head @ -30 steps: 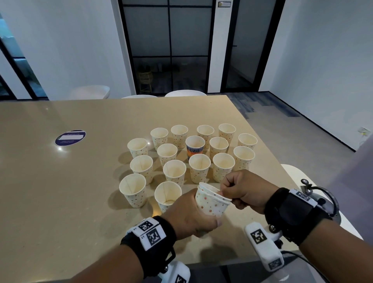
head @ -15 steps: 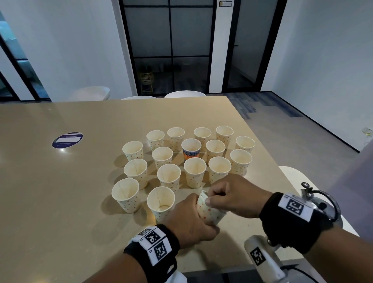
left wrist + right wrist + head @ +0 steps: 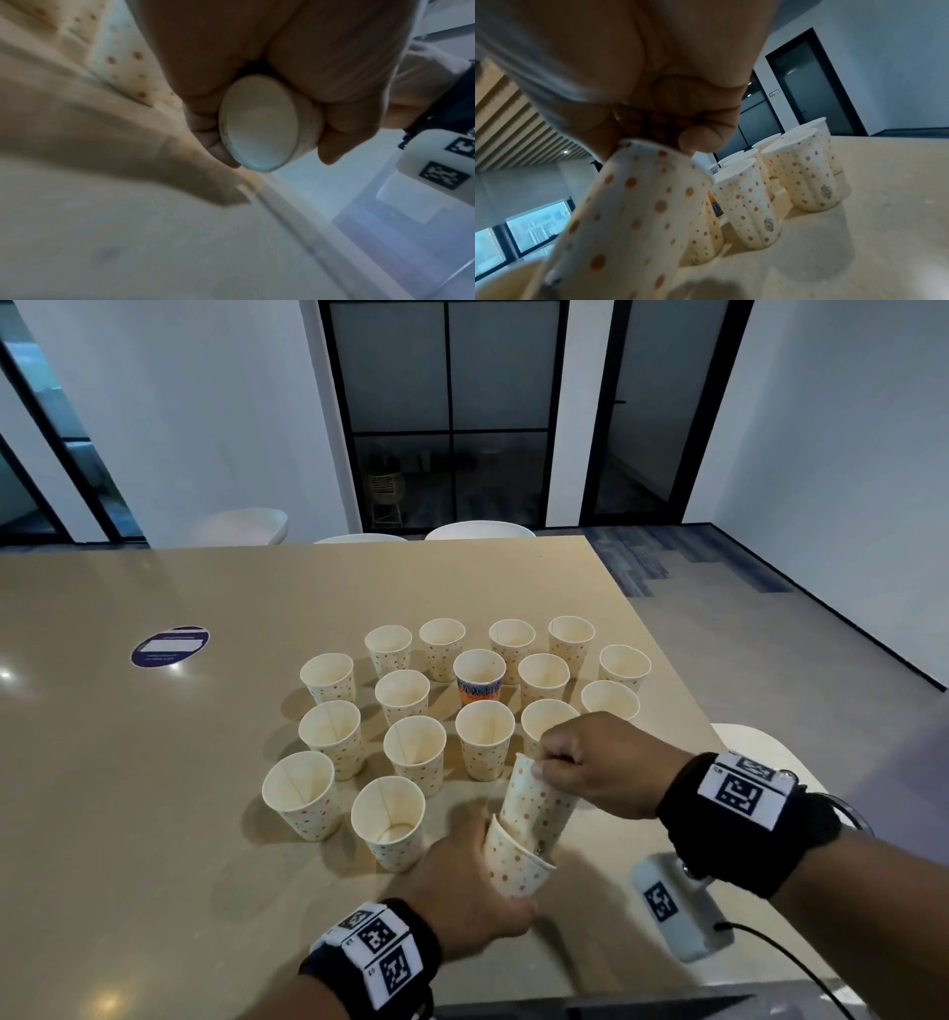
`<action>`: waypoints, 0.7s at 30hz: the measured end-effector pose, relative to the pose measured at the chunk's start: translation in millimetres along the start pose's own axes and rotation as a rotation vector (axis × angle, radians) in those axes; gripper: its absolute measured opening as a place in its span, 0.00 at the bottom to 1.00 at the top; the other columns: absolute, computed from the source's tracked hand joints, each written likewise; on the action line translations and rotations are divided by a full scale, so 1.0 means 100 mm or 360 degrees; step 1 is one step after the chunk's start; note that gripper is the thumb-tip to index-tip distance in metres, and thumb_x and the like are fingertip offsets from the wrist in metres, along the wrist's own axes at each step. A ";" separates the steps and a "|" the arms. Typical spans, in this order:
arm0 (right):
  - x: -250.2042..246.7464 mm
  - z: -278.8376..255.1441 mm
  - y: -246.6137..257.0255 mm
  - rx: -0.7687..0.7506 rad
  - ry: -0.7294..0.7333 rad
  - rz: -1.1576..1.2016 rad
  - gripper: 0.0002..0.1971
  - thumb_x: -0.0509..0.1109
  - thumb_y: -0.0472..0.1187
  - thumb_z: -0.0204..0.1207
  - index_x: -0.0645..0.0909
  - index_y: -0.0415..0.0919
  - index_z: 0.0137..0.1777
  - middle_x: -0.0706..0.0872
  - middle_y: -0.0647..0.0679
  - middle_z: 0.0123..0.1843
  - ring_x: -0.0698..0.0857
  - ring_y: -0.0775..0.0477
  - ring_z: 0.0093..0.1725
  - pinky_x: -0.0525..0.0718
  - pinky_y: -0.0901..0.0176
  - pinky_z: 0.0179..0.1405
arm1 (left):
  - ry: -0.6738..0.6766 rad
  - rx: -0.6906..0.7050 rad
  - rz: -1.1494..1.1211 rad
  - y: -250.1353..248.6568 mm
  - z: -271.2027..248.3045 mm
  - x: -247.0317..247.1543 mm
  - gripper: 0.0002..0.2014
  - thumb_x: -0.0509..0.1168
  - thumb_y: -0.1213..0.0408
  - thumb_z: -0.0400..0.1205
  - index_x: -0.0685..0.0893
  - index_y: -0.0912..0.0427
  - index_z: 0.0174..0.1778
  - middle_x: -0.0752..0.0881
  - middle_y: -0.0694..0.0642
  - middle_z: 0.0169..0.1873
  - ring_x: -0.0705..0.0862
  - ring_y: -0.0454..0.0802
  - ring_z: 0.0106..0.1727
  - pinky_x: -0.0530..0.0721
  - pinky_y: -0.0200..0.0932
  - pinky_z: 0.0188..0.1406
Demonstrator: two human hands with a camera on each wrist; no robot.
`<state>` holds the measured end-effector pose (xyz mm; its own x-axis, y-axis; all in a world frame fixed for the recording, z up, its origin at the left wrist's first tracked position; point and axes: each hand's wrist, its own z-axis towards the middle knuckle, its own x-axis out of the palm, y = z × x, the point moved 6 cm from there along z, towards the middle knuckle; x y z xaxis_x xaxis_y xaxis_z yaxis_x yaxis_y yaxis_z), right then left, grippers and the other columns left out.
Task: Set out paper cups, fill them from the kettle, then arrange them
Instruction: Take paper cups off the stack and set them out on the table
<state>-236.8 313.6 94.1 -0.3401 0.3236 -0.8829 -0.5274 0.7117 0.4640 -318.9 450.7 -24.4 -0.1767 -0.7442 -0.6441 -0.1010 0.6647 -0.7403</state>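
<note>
My left hand [image 3: 470, 898] grips a dotted paper cup [image 3: 513, 868] near the table's front edge; the left wrist view shows that outer cup's white base [image 3: 259, 123] between my fingers. My right hand [image 3: 590, 765] pinches the rim of an inner dotted cup [image 3: 536, 801], which stands about half drawn out of the outer one; the inner cup [image 3: 634, 213] fills the right wrist view. Several dotted cups [image 3: 411, 749] stand upright in rows beyond my hands, with one orange-and-blue cup [image 3: 478, 680] among them. No kettle is in view.
The beige table [image 3: 154, 814] carries a round blue sticker [image 3: 169, 647] at the left. The table's right edge runs close past the cups, with a white chair [image 3: 760, 752] beside it. More white chairs [image 3: 477, 530] stand at the far edge.
The nested cups were together in my left hand; my right hand has since pulled the inner cup up and partly out of the outer one. My view has shifted slightly.
</note>
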 end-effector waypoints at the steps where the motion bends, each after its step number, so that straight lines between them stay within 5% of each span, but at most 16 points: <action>1: -0.03 0.02 0.00 -0.0009 -0.0008 -0.0033 0.14 0.65 0.44 0.82 0.84 0.35 0.43 0.87 0.43 0.41 0.83 0.44 0.43 0.80 0.52 0.43 | -0.0013 -0.0007 -0.0038 -0.04 0.02 0.00 0.44 0.79 0.40 0.59 0.65 0.33 0.68 0.87 0.41 0.50 0.89 0.39 0.46 0.92 0.45 0.44; 6: -0.37 0.01 -0.29 0.0101 -0.0383 -0.0006 0.11 0.69 0.43 0.75 0.81 0.46 0.31 0.84 0.51 0.34 0.81 0.49 0.36 0.80 0.54 0.37 | -0.0043 -0.0061 -0.0196 -0.09 0.04 0.00 0.32 0.75 0.38 0.64 0.72 0.37 0.62 0.87 0.40 0.49 0.87 0.39 0.49 0.92 0.48 0.49; 10: -0.26 -0.09 -0.40 0.0064 -0.0303 -0.0330 0.11 0.63 0.48 0.73 0.81 0.44 0.35 0.82 0.50 0.36 0.81 0.47 0.37 0.83 0.47 0.38 | -0.0200 -0.0075 -0.0339 -0.06 0.07 0.01 0.30 0.74 0.37 0.68 0.72 0.34 0.64 0.84 0.38 0.55 0.85 0.42 0.55 0.92 0.52 0.51; 13: -0.11 -0.13 -0.42 0.0002 -0.0242 -0.0454 0.11 0.62 0.49 0.76 0.81 0.44 0.38 0.81 0.50 0.38 0.80 0.47 0.38 0.81 0.51 0.37 | -0.0369 -0.0018 -0.0375 -0.12 0.12 -0.03 0.29 0.78 0.43 0.69 0.73 0.33 0.63 0.83 0.34 0.57 0.83 0.36 0.59 0.86 0.36 0.56; 16: 0.06 -0.18 -0.39 -0.0122 -0.0235 -0.0479 0.12 0.63 0.51 0.80 0.80 0.46 0.39 0.78 0.54 0.39 0.78 0.51 0.38 0.65 0.69 0.32 | -0.0468 -0.0036 -0.0359 -0.15 0.14 -0.05 0.29 0.81 0.53 0.71 0.72 0.37 0.62 0.82 0.32 0.54 0.80 0.28 0.55 0.77 0.19 0.43; 19: 0.22 -0.24 -0.42 -0.0180 -0.0251 -0.0463 0.11 0.65 0.50 0.81 0.86 0.46 0.46 0.85 0.51 0.45 0.83 0.50 0.45 0.66 0.70 0.45 | -0.0558 -0.0087 -0.0314 -0.12 0.18 -0.04 0.33 0.82 0.54 0.71 0.70 0.38 0.65 0.80 0.32 0.54 0.81 0.36 0.57 0.75 0.23 0.48; 21: 0.27 -0.30 -0.45 -0.0146 -0.0247 -0.0423 0.17 0.59 0.53 0.81 0.86 0.46 0.48 0.86 0.51 0.49 0.84 0.49 0.47 0.69 0.66 0.46 | -0.0620 -0.0159 -0.0293 -0.06 0.19 -0.02 0.35 0.82 0.52 0.69 0.71 0.40 0.67 0.82 0.36 0.56 0.82 0.43 0.59 0.80 0.35 0.57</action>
<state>-245.1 271.6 51.7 -0.0621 0.2300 -0.9712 -0.6524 0.7270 0.2139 -299.2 446.6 -22.6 0.2334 -0.8073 -0.5421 -0.1941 0.5076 -0.8395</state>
